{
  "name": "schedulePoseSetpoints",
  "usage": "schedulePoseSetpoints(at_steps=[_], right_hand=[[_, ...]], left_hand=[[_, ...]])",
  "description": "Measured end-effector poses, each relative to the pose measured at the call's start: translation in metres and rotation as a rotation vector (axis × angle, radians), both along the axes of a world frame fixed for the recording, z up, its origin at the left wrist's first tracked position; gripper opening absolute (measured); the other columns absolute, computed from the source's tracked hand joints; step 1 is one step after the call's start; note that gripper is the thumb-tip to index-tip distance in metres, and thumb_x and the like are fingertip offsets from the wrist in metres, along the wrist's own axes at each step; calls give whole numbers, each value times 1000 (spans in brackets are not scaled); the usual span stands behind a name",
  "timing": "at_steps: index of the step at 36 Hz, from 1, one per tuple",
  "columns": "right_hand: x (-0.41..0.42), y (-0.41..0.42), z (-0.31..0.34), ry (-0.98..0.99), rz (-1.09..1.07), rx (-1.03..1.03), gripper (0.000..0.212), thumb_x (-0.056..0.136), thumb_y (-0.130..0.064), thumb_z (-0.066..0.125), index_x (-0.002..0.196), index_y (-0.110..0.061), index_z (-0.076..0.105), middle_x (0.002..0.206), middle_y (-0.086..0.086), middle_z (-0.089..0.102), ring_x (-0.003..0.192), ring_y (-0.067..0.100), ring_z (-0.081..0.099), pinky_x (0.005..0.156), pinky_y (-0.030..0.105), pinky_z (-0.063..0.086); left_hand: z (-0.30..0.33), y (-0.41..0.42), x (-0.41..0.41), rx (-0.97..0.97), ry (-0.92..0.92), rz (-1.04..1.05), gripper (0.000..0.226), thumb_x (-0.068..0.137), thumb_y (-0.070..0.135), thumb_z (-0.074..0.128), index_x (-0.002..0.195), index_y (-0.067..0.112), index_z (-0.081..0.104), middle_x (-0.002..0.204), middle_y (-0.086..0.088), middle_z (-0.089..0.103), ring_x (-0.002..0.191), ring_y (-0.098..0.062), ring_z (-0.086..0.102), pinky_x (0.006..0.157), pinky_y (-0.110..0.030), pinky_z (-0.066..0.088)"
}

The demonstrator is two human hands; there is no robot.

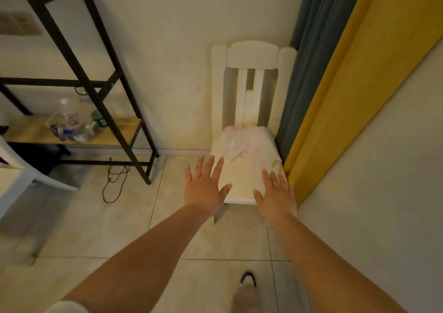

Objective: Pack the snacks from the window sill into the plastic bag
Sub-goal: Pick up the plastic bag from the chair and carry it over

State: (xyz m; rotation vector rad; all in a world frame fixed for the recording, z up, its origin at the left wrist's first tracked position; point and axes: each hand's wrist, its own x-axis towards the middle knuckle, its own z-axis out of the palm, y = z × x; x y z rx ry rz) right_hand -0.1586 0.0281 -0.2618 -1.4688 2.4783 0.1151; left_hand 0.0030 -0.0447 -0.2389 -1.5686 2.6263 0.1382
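A crumpled white plastic bag [249,145] with red print lies on the seat of a small white wooden chair [242,185] against the wall. My left hand [203,188] is stretched out flat, fingers spread, over the chair's front left corner. At the seat's front right edge my right hand [278,195] is also spread flat, its fingertips close to the bag's near edge. Neither hand holds anything. No snacks and no window sill are in view.
A black metal shelf unit [100,92] stands at the left with a clear plastic bag of items [72,126] on its wooden board. A dark cable [115,181] trails on the tiled floor. Grey and yellow curtains [347,73] hang right of the chair. My foot [247,288] is below.
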Motion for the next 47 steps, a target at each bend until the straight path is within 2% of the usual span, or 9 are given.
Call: schedulePoseSetpoints(at_steps=[9, 17, 22, 28, 37, 47], right_hand=[[-52, -67, -2, -80, 47, 3, 62, 100, -46, 24, 152, -24, -2, 160, 1, 4, 147, 22, -1, 119, 39, 2], [-102, -104, -28, -150, 48, 116, 61, 100, -44, 28, 152, -21, 5, 160, 3, 7, 147, 23, 3, 120, 38, 7], [-117, -131, -41, -170, 50, 129, 60, 99, -44, 32, 151, -21, 11, 159, 3, 11, 147, 22, 6, 120, 38, 11], [-126, -180, -57, -184, 6, 148, 57, 99, -41, 35, 149, -20, 19, 157, 3, 20, 146, 22, 13, 117, 36, 16], [-130, -257, -79, -310, -130, 166, 57, 100, -38, 36, 150, -21, 15, 159, 2, 12, 147, 22, 9, 118, 36, 13], [-159, -314, -130, -310, -117, 220, 56, 97, -33, 42, 148, -22, 22, 156, 1, 22, 145, 21, 16, 116, 36, 22]], left_hand=[[-17, -45, -57, 97, -23, 84, 70, 95, 60, 17, 147, 29, -18, 159, 3, -13, 145, -24, -18, 115, -51, -9], [-47, -79, -100, 213, -28, 111, 70, 96, 54, 27, 149, 30, -13, 159, 2, -10, 145, -23, -17, 117, -52, -8], [-65, -110, -114, 277, -83, 80, 71, 96, 48, 33, 150, 30, -9, 159, 2, -10, 145, -23, -17, 117, -53, -5], [-79, -167, -128, 314, -115, 9, 66, 96, 44, 37, 151, 27, 6, 160, 1, -6, 145, -23, -15, 117, -52, -6], [-103, -273, -139, 370, -160, -58, 64, 95, 40, 40, 151, 27, 11, 160, 2, 3, 146, -21, -9, 116, -52, -6], [-152, -342, -182, 403, -204, -100, 67, 94, 30, 45, 150, 26, 10, 159, 1, 5, 147, -19, -6, 116, -51, -5]])
